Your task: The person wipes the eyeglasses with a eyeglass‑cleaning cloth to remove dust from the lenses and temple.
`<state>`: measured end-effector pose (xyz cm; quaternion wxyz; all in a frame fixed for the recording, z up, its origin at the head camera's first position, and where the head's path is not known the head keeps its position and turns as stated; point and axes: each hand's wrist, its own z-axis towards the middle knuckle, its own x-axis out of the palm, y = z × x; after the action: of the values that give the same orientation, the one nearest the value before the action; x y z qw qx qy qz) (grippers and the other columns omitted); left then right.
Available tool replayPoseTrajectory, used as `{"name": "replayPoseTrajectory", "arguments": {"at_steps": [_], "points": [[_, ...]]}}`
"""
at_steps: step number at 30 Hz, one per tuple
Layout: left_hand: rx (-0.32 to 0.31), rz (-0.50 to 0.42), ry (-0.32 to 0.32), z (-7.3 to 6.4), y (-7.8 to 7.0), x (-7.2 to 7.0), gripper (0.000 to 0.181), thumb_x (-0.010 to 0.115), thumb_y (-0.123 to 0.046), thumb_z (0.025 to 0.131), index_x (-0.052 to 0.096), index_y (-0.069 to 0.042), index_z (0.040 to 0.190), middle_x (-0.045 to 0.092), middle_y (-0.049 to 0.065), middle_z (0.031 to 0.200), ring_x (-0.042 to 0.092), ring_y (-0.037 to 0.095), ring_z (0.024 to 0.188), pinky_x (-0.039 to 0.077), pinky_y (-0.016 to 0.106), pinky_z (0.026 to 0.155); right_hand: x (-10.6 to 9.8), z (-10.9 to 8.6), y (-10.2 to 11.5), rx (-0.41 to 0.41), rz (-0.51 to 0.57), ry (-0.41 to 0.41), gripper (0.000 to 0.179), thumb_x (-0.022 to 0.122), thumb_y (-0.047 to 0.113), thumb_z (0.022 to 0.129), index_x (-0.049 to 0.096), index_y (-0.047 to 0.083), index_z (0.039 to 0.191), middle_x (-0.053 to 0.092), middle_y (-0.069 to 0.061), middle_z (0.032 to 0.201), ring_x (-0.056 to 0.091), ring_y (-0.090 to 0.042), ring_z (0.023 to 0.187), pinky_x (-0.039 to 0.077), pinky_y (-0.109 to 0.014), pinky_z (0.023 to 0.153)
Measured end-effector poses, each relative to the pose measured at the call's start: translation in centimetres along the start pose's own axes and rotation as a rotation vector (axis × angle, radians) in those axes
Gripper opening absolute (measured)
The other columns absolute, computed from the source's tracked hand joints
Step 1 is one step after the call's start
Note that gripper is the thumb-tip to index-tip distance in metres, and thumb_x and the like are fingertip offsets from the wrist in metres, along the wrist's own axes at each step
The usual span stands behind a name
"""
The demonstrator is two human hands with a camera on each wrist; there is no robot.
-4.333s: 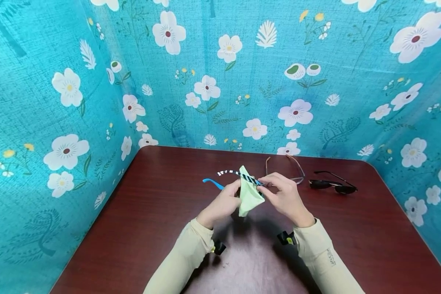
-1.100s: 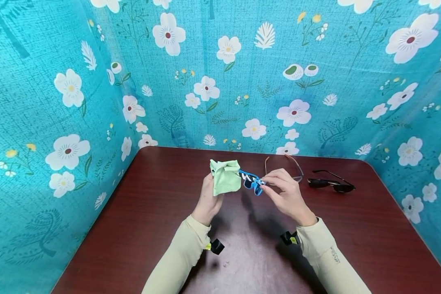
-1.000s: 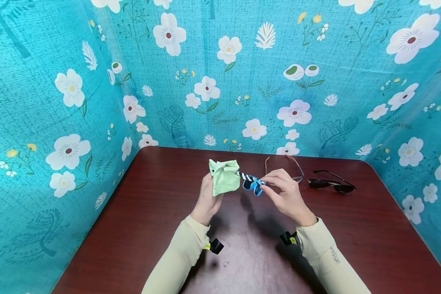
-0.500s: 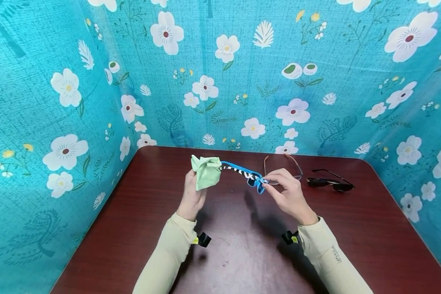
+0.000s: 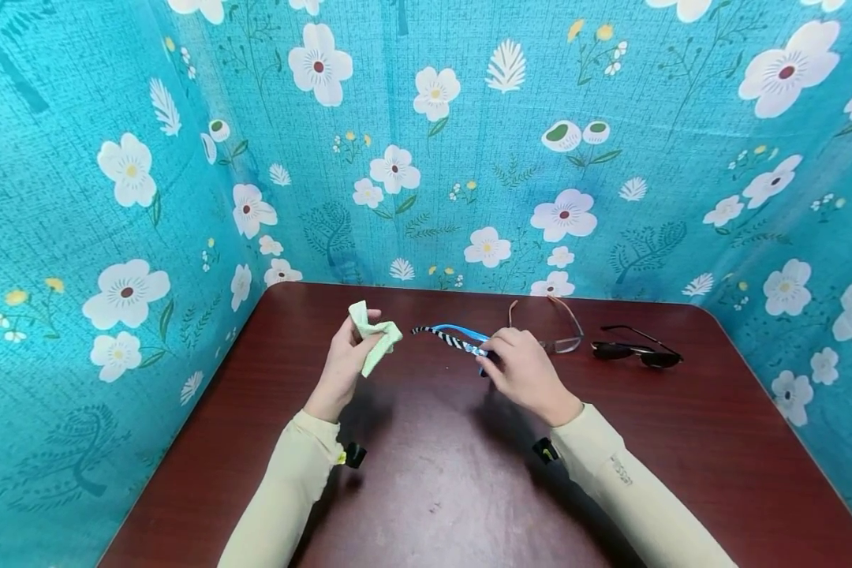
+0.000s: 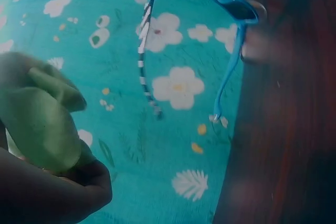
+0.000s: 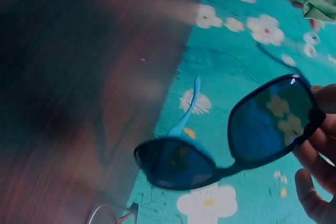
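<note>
My right hand (image 5: 528,375) pinches a pair of sunglasses (image 5: 454,341) by one corner of the frame, where a temple meets the front. Both temples are unfolded and point left; one is blue, the other black-and-white striped. The right wrist view shows the two dark lenses of these sunglasses (image 7: 270,121) whole, held above the table. Off to the left, my left hand (image 5: 341,359) grips a crumpled light green cloth (image 5: 378,339), apart from the sunglasses. In the left wrist view the cloth (image 6: 42,119) bunches over the fingers and hides part of them.
Eyeglasses with brownish temples (image 5: 566,345) lie just beyond my right hand, partly hidden by it. Black sunglasses (image 5: 635,355) rest farther right on the dark red wooden table (image 5: 426,473). A blue flowered cloth (image 5: 426,158) hangs behind the table and at both sides.
My left hand has drawn the cloth leftward, off the striped temple, and the cloth has bunched smaller. The right hand has turned and shifted slightly left with the sunglasses.
</note>
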<state>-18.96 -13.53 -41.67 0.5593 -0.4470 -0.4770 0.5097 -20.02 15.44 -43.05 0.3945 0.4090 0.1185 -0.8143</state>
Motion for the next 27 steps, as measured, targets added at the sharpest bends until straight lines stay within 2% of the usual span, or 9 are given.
{"name": "replayPoseTrajectory", "arguments": {"at_steps": [6, 11, 13, 16, 20, 27], "points": [[0.002, 0.222, -0.007, 0.0, 0.6, -1.1, 0.019, 0.067, -0.009, 0.085, 0.061, -0.003, 0.103, 0.061, 0.012, 0.097, 0.057, 0.021, 0.081, 0.050, 0.028, 0.063, 2.4, 1.1, 0.6, -0.077, -0.124, 0.066, 0.013, 0.076, 0.013, 0.078, 0.065, 0.007, 0.081, 0.055, -0.002, 0.077, 0.054, -0.023, 0.072, 0.039, -0.035, 0.061], [0.050, 0.539, -0.046, 0.2, 0.8, -2.1, 0.017, 0.072, -0.017, 0.082, 0.062, -0.005, 0.088, 0.056, 0.008, 0.096, 0.053, 0.021, 0.082, 0.049, 0.029, 0.064, 4.6, 2.0, 0.8, -0.067, -0.199, 0.092, 0.017, 0.076, 0.015, 0.077, 0.061, 0.007, 0.075, 0.049, -0.003, 0.072, 0.051, -0.024, 0.067, 0.037, -0.035, 0.057], [0.048, 0.627, -0.036, 0.2, 0.8, -2.4, 0.018, 0.073, -0.020, 0.081, 0.062, -0.006, 0.086, 0.056, 0.006, 0.097, 0.052, 0.020, 0.083, 0.048, 0.030, 0.065, 5.5, 2.3, 0.8, -0.054, -0.194, 0.107, 0.018, 0.076, 0.015, 0.077, 0.061, 0.008, 0.073, 0.048, -0.003, 0.070, 0.051, -0.024, 0.066, 0.036, -0.035, 0.056], [0.003, 0.673, 0.035, 0.2, 0.9, -2.9, 0.020, 0.073, -0.021, 0.081, 0.062, -0.007, 0.090, 0.061, 0.005, 0.093, 0.056, 0.018, 0.079, 0.048, 0.031, 0.064, 6.9, 2.8, 0.7, -0.047, -0.185, 0.130, 0.019, 0.077, 0.016, 0.077, 0.061, 0.008, 0.072, 0.048, -0.003, 0.069, 0.051, -0.023, 0.065, 0.036, -0.034, 0.054], [-0.084, 0.683, 0.137, 0.2, 0.9, -3.4, 0.025, 0.072, -0.021, 0.082, 0.060, -0.004, 0.096, 0.063, 0.007, 0.082, 0.059, 0.019, 0.069, 0.050, 0.031, 0.059, 8.6, 3.7, 0.5, -0.043, -0.184, 0.165, 0.020, 0.077, 0.016, 0.077, 0.059, 0.008, 0.071, 0.048, -0.004, 0.069, 0.050, -0.023, 0.063, 0.035, -0.033, 0.053], [-0.168, 0.733, 0.207, 0.5, 1.2, -4.0, 0.026, 0.073, -0.017, 0.080, 0.060, -0.003, 0.099, 0.063, 0.007, 0.084, 0.061, 0.019, 0.071, 0.051, 0.032, 0.059, 10.9, 5.6, 0.3, 0.017, -0.231, 0.276, 0.022, 0.077, 0.020, 0.079, 0.060, 0.007, 0.074, 0.048, -0.006, 0.072, 0.051, -0.025, 0.067, 0.041, -0.036, 0.057]]}}
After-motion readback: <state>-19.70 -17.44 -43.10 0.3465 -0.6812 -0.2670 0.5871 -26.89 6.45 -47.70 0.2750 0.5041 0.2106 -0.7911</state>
